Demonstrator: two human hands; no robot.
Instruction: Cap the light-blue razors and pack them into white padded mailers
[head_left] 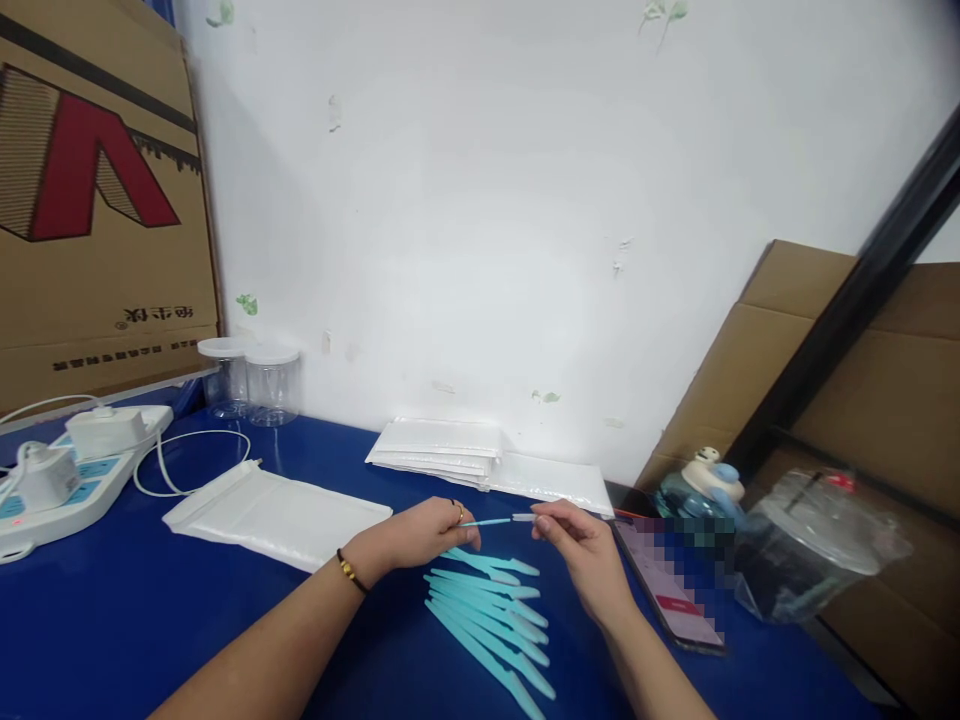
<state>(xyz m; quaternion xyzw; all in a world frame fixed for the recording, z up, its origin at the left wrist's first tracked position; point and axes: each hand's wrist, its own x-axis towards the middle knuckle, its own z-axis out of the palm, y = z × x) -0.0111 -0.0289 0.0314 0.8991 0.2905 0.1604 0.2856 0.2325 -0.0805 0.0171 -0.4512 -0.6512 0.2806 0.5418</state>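
Observation:
My left hand (439, 530) is closed on the handle of a thin turquoise eyebrow razor (487, 522), which points to the right. At its other end, the fingertips of my right hand (581, 548) pinch a whitish, see-through cap (523, 517). Whether the cap is fully seated on the blade cannot be made out. Just below both hands, several more turquoise eyebrow razors (487, 622) lie fanned out on the blue table (367, 660), their pale ends towards the right.
A white padded mailer (285, 515) lies left of my hands; a mailer stack (435, 450) rests against the wall. A phone (667, 590) and a bagged clear tub (810, 540) are at right. A power strip (97, 490) and lidded jars (272, 385) stand left.

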